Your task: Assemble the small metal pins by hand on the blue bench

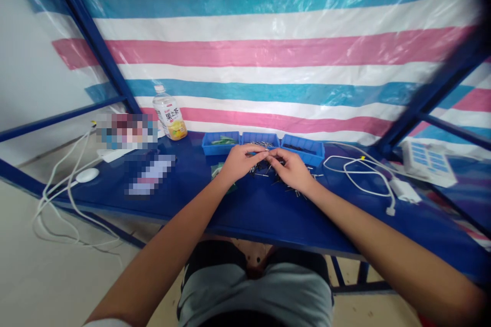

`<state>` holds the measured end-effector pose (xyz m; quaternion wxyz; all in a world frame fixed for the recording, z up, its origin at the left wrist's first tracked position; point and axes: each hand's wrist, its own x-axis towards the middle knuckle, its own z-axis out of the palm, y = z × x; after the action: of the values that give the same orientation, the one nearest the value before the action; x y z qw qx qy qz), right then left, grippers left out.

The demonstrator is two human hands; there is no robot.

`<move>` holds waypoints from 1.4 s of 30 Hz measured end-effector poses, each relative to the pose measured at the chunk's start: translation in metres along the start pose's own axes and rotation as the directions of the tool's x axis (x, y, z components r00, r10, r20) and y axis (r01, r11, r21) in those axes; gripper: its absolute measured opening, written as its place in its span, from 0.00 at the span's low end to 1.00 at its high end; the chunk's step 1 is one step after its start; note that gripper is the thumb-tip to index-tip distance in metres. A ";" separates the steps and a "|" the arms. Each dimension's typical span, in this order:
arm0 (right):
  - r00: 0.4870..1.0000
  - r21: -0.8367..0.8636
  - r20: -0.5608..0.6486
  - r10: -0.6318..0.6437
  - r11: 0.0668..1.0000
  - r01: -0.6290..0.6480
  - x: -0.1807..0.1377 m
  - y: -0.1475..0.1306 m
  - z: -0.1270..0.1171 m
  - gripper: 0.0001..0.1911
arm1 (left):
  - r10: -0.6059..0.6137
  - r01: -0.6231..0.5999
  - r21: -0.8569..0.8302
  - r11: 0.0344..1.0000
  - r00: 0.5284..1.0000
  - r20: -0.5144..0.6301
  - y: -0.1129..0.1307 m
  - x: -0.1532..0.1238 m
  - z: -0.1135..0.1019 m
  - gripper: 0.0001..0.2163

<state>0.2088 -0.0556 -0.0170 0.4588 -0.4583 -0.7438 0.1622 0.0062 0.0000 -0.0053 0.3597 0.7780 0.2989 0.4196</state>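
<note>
Both my hands meet over the blue table (253, 209), just in front of three blue trays. My left hand (240, 162) is closed in a pinch, and my right hand (291, 168) pinches toward it; a thin metal pin seems to sit between their fingertips, too small to name surely. Several small metal pins (264, 167) lie scattered on the table under and around the hands. The left blue tray (220, 142) holds green pieces, the middle tray (261, 139) holds metal parts, and the right tray (304, 148) holds dark parts.
A drink bottle (169, 113) stands at the back left. White cables (360, 173) and a white power strip (427, 162) lie on the right. A white round device (87, 175) with cords sits at the left edge. A striped tarp hangs behind.
</note>
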 end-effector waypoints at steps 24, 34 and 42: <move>0.982 0.212 -0.030 0.186 0.961 -0.176 0.007 0.016 -0.004 0.19 | -0.026 0.018 -0.045 0.999 0.986 -0.165 0.004 0.002 -0.003 0.12; 0.991 -0.195 -0.087 0.103 0.974 -0.118 0.029 0.026 -0.006 0.20 | -0.021 0.028 0.029 0.999 0.979 -0.203 0.000 0.002 -0.003 0.11; 0.957 -0.345 0.200 -0.208 0.900 0.268 0.015 0.018 -0.009 0.10 | -0.022 0.025 0.013 1.000 0.975 -0.221 0.001 0.002 -0.003 0.11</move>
<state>0.2237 -0.0353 -0.0162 0.3205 -0.4271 -0.8455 -0.0019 0.0047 0.0021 -0.0026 0.3232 0.7258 0.3493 0.4967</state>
